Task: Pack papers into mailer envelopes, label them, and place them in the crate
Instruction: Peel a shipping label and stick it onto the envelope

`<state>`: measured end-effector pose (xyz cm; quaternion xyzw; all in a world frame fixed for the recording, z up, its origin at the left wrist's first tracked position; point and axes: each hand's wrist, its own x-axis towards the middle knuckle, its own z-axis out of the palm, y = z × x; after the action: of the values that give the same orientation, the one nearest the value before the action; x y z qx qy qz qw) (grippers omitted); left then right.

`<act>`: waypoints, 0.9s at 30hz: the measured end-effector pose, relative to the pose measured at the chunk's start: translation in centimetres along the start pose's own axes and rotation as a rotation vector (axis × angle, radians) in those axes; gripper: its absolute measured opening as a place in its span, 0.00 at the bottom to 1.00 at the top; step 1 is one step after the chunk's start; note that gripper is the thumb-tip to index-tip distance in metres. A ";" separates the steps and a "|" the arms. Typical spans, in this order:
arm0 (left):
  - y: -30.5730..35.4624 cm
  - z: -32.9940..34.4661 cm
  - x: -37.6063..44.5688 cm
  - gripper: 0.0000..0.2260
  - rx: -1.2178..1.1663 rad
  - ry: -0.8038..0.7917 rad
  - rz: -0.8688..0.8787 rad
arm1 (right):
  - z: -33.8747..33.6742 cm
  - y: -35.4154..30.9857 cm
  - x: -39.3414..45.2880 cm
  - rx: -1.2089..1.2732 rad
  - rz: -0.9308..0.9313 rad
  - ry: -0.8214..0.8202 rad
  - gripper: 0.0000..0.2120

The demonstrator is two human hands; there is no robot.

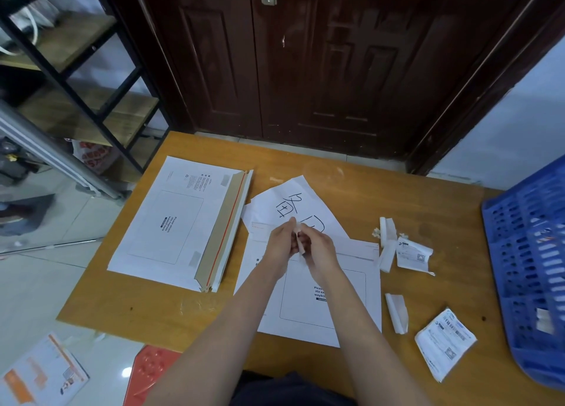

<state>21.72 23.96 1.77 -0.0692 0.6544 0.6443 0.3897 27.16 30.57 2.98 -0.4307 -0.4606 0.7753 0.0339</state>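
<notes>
1. The tabletop (pixel 153 308) is orange-brown wood; its far edge runs just before a dark wooden door (pixel 305 63), and its left edge drops to a tiled floor (pixel 55 283) with a black-framed shelf unit (pixel 91 78) beyond.
2. A blue crate (pixel 529 271) stands tilted at the right edge of the tabletop, its slotted wall facing the hands.
3. Bare wood lies open along the near-left corner and in the strip between the far edge and the papers.
4. A stack of white mailer envelopes (pixel 171 222) lies flat on the left half, flaps open toward the middle, showing a red strip.
5. Another mailer envelope (pixel 324 289) lies flat at the middle, under both forearms, with a hand-marked sheet of paper (pixel 287 204) tucked at its far end.
6. The left hand (pixel 281 243) and right hand (pixel 318 249) meet above that envelope's far end, both grips closed, fingers pinching a small white strip (pixel 301 243) between them, lifted clear of the envelope.
7. Right of the hands lie crumpled backing scraps (pixel 386 243), a crumpled label (pixel 414 256), a loose scrap (pixel 397 314) and a flat shipping label (pixel 443 343), well apart from the grips, near the crate.
</notes>
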 end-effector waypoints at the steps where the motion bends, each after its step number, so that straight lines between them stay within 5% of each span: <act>1: 0.0 -0.1 0.0 0.19 -0.038 0.005 -0.019 | 0.0 -0.1 -0.1 0.067 0.015 -0.012 0.14; 8: 0.3 0.0 -0.1 0.17 -0.005 0.041 -0.046 | 0.2 0.2 -0.1 0.263 0.054 0.033 0.18; 11: 0.5 0.0 -0.4 0.17 0.028 0.039 -0.020 | 0.3 -0.4 -0.6 0.104 0.061 0.054 0.25; 15: 0.1 -0.2 -0.4 0.18 0.041 0.050 0.014 | 0.7 0.1 -0.9 -0.247 -0.111 0.075 0.19; 27: -0.9 -0.8 0.2 0.17 -0.412 0.056 -0.142 | 0.4 -0.2 -1.0 0.152 0.077 -0.032 0.16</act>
<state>21.78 23.21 0.89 -0.2113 0.5128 0.7331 0.3935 27.46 29.96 3.83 -0.4317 -0.3841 0.8156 0.0293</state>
